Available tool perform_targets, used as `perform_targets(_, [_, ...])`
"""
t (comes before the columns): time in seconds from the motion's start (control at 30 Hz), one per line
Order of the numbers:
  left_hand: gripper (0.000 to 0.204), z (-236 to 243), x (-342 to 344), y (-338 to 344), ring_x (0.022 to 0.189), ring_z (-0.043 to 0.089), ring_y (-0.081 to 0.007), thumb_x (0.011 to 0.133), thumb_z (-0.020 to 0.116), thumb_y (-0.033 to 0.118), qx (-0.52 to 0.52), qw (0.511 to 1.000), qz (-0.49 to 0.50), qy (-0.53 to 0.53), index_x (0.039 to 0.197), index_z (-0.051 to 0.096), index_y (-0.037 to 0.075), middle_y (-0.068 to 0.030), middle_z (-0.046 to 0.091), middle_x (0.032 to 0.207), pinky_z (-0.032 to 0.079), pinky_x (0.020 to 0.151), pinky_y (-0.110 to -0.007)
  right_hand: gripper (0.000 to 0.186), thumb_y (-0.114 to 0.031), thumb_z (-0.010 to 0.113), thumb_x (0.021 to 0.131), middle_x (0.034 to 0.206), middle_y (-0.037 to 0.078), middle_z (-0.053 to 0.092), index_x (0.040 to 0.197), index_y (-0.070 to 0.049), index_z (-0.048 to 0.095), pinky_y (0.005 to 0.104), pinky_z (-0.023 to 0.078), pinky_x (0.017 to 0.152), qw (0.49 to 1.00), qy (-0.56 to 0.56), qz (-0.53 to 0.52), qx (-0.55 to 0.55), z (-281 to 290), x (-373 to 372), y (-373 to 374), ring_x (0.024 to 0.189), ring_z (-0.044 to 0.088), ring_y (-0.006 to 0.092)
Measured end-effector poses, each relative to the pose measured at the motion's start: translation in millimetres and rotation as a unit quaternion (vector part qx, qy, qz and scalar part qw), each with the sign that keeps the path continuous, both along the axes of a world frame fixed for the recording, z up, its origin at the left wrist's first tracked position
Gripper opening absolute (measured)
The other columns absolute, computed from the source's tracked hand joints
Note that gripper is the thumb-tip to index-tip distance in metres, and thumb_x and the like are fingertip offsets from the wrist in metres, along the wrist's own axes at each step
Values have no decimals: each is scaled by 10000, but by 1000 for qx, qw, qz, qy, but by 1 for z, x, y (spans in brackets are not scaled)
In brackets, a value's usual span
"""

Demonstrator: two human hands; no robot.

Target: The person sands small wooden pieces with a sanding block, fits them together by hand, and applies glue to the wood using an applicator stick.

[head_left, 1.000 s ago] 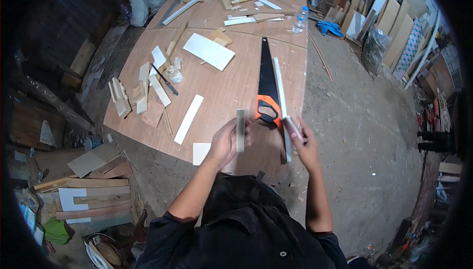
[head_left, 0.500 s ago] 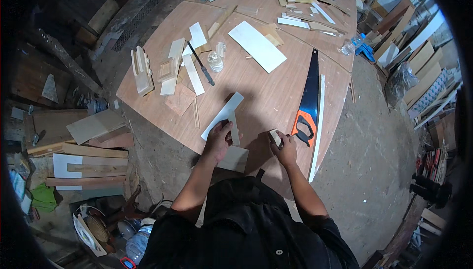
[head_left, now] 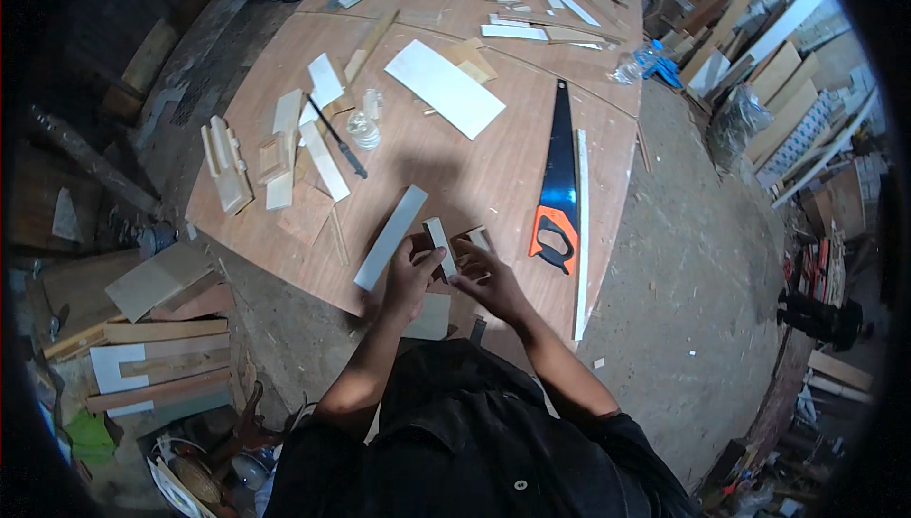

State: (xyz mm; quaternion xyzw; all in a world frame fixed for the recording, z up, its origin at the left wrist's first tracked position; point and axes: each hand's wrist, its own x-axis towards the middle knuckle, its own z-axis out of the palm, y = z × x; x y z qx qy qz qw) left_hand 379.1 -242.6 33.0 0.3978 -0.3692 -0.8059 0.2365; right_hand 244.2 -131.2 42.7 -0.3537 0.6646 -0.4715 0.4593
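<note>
A short white-faced wooden strip point(head_left: 439, 245) is gripped by my left hand point(head_left: 406, 283), its upper end pointing away from me above the table. Close beside it, my right hand point(head_left: 493, 286) holds a small pale wooden block point(head_left: 478, 235) against the palm side, while its thumb and fingertips reach to the strip's lower right edge. The block is partly hidden by the fingers. Left of my hands lies a longer white strip point(head_left: 391, 238) on the table. A greyish flat board point(head_left: 430, 317) sits below my left hand, at the table's near edge.
A handsaw point(head_left: 557, 205) with an orange handle lies at right, next to a long white strip point(head_left: 582, 233). Further off are a white board point(head_left: 444, 89), a clear jar point(head_left: 363, 131), a dark slim tool point(head_left: 337, 138) and wood offcuts. A plastic bottle point(head_left: 634, 64) stands near the far right edge.
My right hand has come left with the block to meet the strip in my left hand. That strip has been lifted away from the longer one. The whole view has shifted.
</note>
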Motion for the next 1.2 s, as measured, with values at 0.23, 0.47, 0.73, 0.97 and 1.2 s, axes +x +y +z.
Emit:
perform_targets(0.23, [299,27,-23,9,944,597,-137,944,612,191,-50,997,-52,13,1164,544,1,-59,611,1019,519,826,-287,431,-165,607,915,933,86,660,1284,42,524,308,506,774,999,-10,-45,-6,29,-6,12,854,622,151])
perform_targets(0.47, [345,39,-19,-3,919,582,-111,925,643,251,-95,974,-194,63,1161,568,10,-44,619,1005,499,834,-286,424,-157,428,981,1032,127,625,1353,48,434,324,463,822,939,-336,-58,-45,22,-14,40,937,589,191])
perform_targets(0.73, [342,30,-12,2,908,588,-109,908,661,198,-83,986,-141,23,1170,563,1,-54,634,1016,463,858,-285,390,-210,392,992,1099,203,624,1302,14,469,377,468,854,930,-366,-31,-36,22,-7,37,1001,612,264])
perform_targets(0.97, [309,-7,19,-4,918,621,-149,907,643,154,-77,993,-79,-42,1142,535,-15,-76,628,1002,534,810,-299,361,-176,551,957,1006,105,673,1281,-20,534,308,489,773,998,-39,9,43,-3,16,21,890,630,199])
perform_targets(1.2, [329,-67,91,1,875,661,-183,878,669,210,-189,923,-168,-289,1085,615,-40,-137,675,967,533,776,-324,369,-233,590,933,1105,173,673,1236,-21,592,353,524,773,977,57,114,169,-56,39,37,903,678,252])
